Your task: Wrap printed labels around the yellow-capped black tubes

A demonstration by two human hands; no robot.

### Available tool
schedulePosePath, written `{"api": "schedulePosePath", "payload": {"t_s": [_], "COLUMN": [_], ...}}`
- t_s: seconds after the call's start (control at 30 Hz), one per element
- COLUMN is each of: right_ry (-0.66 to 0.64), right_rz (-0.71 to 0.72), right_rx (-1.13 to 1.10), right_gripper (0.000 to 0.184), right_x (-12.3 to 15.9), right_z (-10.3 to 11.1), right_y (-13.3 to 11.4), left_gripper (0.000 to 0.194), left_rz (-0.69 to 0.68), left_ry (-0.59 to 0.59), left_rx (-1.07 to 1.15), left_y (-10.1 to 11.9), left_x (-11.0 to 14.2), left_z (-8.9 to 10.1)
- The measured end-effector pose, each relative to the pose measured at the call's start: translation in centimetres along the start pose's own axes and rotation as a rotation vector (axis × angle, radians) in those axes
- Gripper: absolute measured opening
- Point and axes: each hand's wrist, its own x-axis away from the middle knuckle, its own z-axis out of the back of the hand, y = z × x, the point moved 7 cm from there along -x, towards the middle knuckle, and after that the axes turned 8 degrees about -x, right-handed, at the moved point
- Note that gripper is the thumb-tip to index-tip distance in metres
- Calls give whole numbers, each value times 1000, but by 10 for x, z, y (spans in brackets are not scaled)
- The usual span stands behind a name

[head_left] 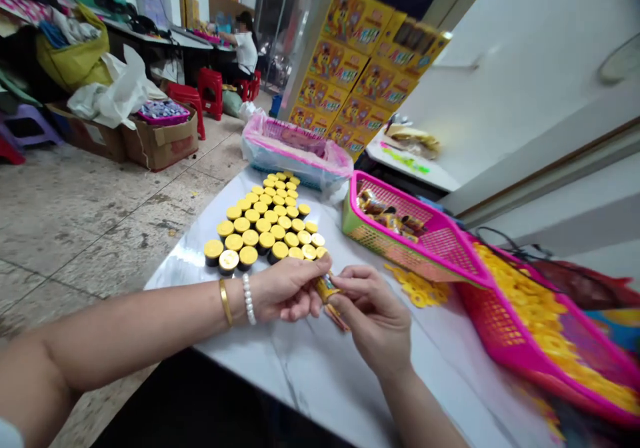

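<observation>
Rows of yellow-topped cylinders (pixel 266 240) stand upright on our table (pixel 300 381), packed close together beyond our wrists; these look like the finished share, though we cannot tell whether each one is complete. One printed tube (pixel 327 287) is in our hands, tilted, just beside the nearest of them, and seems partway through handling. Our left hand (pixel 283 288) has thumb and forefinger closed on its far end, the other fingers loosely curled; our right hand (pixel 380 321) pinches the near end between thumb and fingertips. Whether the tube has a yellow top is hidden from us.

We judge that plenty remains: a pink-and-green basket (pixel 380 245) holds a loose heap of shiny wrapped pieces (pixel 390 220), yellow rings (pixel 417 288) lie scattered beside it, and a larger pink basket (pixel 495 315) carries many more small yellow parts (pixel 540 328). So we seem well along, yet unfinished.
</observation>
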Motion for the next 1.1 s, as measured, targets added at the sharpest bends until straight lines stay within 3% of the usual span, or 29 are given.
{"api": "schedulePosePath", "payload": {"t_s": [0.1,0.17,0.23,0.3,0.4,0.53,0.63,0.77,0.97,1.1], "right_ry": [235,379,396,395,216,-6,-14,22,133,96], "right_rz": [89,91,2,7,-12,-190,-229,-150,42,355], "right_rx": [224,377,623,807,833,703,663,657,660,656], "right_gripper": [16,33,63,58,29,29,30,28,17,7], "right_x": [-26,-47,-60,-54,-16,39,51,44,51,62], "right_z": [40,74,98,108,87,49,39,39,28,-18], "right_y": [-1,-2,1,-2,4,32,48,50,9,-44], "left_gripper": [54,58,62,58,43,30,23,25,35,41], "left_rz": [-14,-56,-129,-232,-350,-454,-548,-578,-478,-482], "left_ry": [-54,-126,-170,-137,-22,144,229,354,473,549], "left_rx": [12,-28,-78,-119,-226,-514,-629,-510,-286,-283], "left_y": [-1,2,7,17,26,29,34,30,-25,-42], "left_x": [2,4,8,11,14,19,31,52,73,82], "left_z": [-4,-7,-9,-7,-1,0,-5,-1,2,0]}}
